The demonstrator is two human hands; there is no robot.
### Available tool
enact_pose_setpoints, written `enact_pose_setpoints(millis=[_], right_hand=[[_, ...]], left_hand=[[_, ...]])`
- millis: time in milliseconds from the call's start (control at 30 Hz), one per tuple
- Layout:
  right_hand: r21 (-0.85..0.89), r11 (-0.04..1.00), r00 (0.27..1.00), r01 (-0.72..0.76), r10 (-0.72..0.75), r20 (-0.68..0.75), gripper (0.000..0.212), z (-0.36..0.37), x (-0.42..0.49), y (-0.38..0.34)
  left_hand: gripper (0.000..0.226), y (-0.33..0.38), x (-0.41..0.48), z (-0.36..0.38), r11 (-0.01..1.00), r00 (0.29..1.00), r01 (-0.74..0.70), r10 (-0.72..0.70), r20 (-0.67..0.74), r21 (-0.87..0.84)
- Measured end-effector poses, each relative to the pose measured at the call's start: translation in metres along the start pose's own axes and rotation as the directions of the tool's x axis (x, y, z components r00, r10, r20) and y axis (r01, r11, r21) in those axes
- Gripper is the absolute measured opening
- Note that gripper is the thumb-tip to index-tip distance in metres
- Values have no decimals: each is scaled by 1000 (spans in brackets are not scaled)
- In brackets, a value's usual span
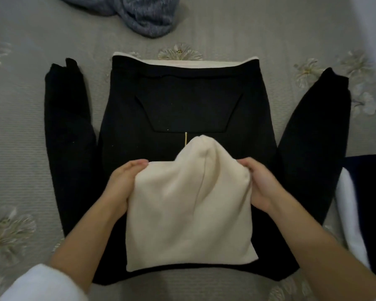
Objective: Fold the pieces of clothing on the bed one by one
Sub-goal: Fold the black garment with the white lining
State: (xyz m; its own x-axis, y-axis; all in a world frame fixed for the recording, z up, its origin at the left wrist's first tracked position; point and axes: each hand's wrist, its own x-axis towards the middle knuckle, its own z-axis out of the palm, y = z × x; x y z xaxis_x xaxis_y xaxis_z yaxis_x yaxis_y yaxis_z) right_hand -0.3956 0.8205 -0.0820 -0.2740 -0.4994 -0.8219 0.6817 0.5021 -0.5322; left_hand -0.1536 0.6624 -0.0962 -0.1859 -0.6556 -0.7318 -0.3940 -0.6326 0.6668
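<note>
2 hands grip a cream hood [189, 203] on a black hoodie [182, 88] that is spread face-up across a grey, flower-patterned bed [20, 127]. The left hand [126, 183] holds the hood's left edge and the right hand [261, 183] its right edge. The fingers of both curl onto the fleece; the thumbs cannot be seen.

The hood lies flattened, lining side up, over the chest of the hoodie, with its peak pointing away from the person. A short gold strip [185, 139] shows on the black cloth just beyond the peak.

1 wide front pocket [187, 111] sits past that, lying flat against the body. Its inside is not visible, so whether it holds anything cannot be told. Cream lining shows along the far hem.

2 black sleeves lie straight beside the body, 1 on the person's left [67, 131] and 1 on the right [313, 131], each apart from the torso at the cuff end.

A crumpled grey-blue knit [148, 18] rests at the far edge of the bed. A dark-and-white garment [365, 174] lies at the right edge, near the right sleeve. A white cuff [41, 283] covers the left forearm.
</note>
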Motion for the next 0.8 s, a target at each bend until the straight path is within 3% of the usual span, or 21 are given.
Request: enact_pose_setpoints(millis=[33, 100, 167, 233, 300, 367, 433, 467, 533, 600, 667, 733, 800], right_hand=[[-32, 999, 1000, -1, 2, 20, 25, -2, 2, -6], [-274, 961, 995, 24, -50, -90, 22, -2, 12, -11], [-539, 839, 930, 76, -255, -264, 19, 3, 23, -7], [-696, 685, 803, 216, -530, -273, 25, 7, 23, 4], [-790, 431, 620, 436, -780, -84, 36, 18, 7, 20], [-840, 77, 449, 537, -869, 208, 42, 30, -4, 38], [-827, -157, 401, 540, -816, 416, 47, 37, -1, 53], [-829, -192, 428, 525, -783, 452, 50, 39, 4, 55], [-874, -178, 531, 452, -733, 425, 49, 39, 17, 50], [-915, -190, 626, 357, -678, 385, 49, 35, 34, 43], [-923, -281, 705, 263, -598, 382, 52, 29, 52, 41], [-897, -398, 759, 193, -519, 394, 52, 25, 68, 42], [-876, -450, 782, 173, -478, 400, 53, 23, 76, 42]], left_hand=[[16, 6, 4, -6, 998, 997, 55, -54, 48, -32], [19, 10, 13, -11, 997, 998, 51, -52, 23, 52], [29, 5, 19, -5, 965, 985, -52, 93, -147, 257], [40, 1, 10, 5, 841, 895, -216, 374, -244, 496], [45, -4, -12, 20, 626, 715, -489, 687, -132, 607], [51, -14, -30, 37, 309, 518, -691, 842, 151, 653], [54, -25, -35, 54, -1, 374, -771, 809, 453, 637], [54, -28, -33, 60, -92, 358, -766, 760, 541, 637], [56, -28, -19, 68, -138, 448, -695, 684, 575, 706], [57, -25, 2, 69, -89, 595, -585, 628, 502, 806], [60, -27, 26, 69, -81, 697, -498, 554, 455, 863], [61, -30, 43, 72, -88, 757, -465, 477, 448, 881], [62, -29, 49, 77, -47, 785, -452, 454, 422, 891]])
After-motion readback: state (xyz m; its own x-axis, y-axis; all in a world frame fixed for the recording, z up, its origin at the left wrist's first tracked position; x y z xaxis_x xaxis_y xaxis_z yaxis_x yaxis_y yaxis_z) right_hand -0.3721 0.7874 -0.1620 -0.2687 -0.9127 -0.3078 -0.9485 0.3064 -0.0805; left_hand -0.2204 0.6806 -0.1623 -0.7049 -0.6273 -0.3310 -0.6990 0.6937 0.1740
